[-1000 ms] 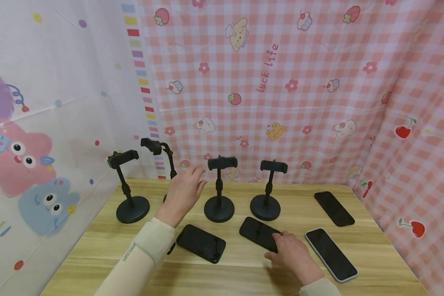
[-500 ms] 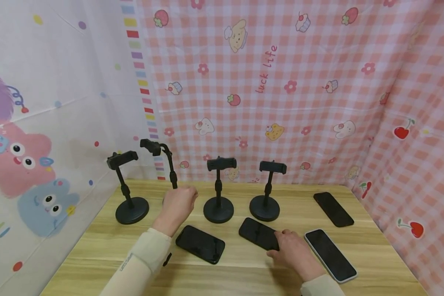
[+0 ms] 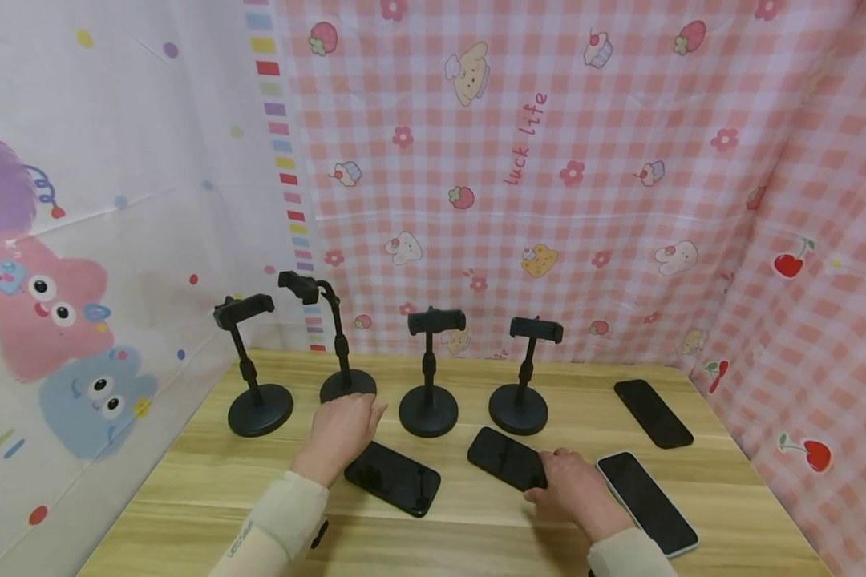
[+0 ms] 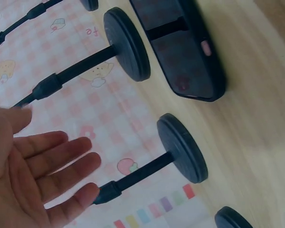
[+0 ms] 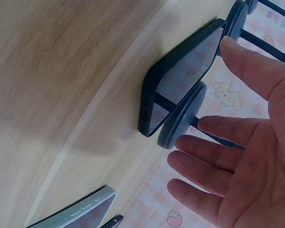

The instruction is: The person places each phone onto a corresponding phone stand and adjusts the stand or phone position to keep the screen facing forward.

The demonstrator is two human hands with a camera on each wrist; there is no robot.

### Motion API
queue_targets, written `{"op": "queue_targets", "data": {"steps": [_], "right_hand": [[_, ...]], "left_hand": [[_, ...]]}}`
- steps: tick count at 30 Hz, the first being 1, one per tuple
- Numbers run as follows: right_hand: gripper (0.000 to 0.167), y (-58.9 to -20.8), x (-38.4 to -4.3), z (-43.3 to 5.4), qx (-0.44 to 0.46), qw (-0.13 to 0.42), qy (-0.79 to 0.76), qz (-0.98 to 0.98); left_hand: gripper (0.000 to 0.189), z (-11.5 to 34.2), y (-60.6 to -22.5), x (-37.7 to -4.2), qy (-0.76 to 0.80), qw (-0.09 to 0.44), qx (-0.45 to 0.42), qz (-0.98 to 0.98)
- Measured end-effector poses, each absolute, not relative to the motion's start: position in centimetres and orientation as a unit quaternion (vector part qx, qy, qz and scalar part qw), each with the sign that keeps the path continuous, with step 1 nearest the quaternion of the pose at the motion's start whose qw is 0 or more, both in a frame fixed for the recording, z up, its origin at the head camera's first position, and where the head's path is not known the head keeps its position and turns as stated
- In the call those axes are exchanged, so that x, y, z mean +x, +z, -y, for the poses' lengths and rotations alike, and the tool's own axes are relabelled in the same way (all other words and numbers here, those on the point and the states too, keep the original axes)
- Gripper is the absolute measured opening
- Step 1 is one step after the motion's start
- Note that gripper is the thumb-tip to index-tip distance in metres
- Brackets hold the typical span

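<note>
In the head view my left hand (image 3: 339, 433) is just in front of the second phone stand (image 3: 348, 385) and overlaps the far corner of a black smartphone (image 3: 393, 478). The left wrist view shows its fingers (image 4: 69, 159) loosely spread, with nothing in them. My right hand (image 3: 573, 490) is at the near right end of another black smartphone (image 3: 507, 458), covering that end in the head view. From the right wrist, this phone (image 5: 185, 71) lies flat, screen up, and my relaxed fingers (image 5: 199, 171) hold nothing.
Three more black phone stands rise from round bases: a left one (image 3: 260, 410), a middle one (image 3: 429, 411) and a right one (image 3: 518, 409). A white-edged smartphone (image 3: 647, 503) and a black one (image 3: 653, 413) lie at the right. Patterned cloth (image 3: 548, 208) hangs behind the wooden table (image 3: 476, 553).
My left hand has come down and toward me from beside the second stand's pole, uncovering more of its base. My right hand has hardly moved. The phones and stands stay in place.
</note>
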State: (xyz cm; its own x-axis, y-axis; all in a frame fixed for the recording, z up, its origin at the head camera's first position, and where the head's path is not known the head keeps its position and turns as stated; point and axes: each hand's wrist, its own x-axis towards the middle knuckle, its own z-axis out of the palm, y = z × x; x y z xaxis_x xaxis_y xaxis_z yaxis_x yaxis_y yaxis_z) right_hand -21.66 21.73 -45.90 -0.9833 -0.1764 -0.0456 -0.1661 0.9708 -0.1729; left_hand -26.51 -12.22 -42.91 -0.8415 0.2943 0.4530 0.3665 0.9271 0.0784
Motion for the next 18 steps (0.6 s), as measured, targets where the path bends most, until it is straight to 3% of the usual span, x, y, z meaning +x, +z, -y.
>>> {"op": "queue_targets", "data": {"steps": [13,18], "right_hand": [[0.075,-46.2,-23.2,-22.3,-0.065,0.083,-0.093,-0.990],[0.079,-46.3,-23.9,-22.5,-0.074,0.087,-0.093,-0.989]], "left_hand": [[0.034,12.6,-43.4,-25.2,-0.039,0.032,-0.126,0.991],[0.031,12.8,-43.5,-25.0,-0.045,-0.004,-0.118,0.992]]}}
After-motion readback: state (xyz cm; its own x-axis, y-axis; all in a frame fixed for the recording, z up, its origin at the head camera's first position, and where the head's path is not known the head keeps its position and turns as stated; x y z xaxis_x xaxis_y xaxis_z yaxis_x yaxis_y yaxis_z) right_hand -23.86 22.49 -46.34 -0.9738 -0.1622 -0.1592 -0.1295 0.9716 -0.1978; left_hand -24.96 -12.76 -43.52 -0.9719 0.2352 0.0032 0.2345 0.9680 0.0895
